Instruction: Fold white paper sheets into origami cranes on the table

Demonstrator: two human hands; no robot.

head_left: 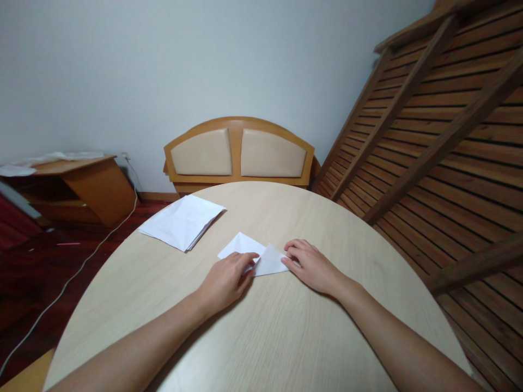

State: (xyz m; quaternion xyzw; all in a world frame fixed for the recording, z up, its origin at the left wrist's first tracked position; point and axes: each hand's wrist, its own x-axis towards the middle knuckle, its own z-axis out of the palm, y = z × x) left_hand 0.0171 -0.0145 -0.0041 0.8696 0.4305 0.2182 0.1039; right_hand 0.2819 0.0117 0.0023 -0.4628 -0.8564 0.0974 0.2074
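A folded sheet of white paper point(270, 260) lies flat near the middle of the round table point(286, 326), with a pointed flap on each side. My left hand point(229, 276) rests over its left part, fingers curled, thumb and forefinger close together at the paper's inner fold. At the paper's right corner is my right hand point(308, 264), its bent fingertips touching the edge. What lies under the left fingers is hidden. A stack of white paper sheets point(182, 220) sits to the left, apart from both hands.
Behind the table stands a headboard point(236, 152) with two beige panels. Wooden slats point(429, 136) lean along the right. At the left are a wooden desk point(93, 188) and a white cable point(84, 265) on the dark floor.
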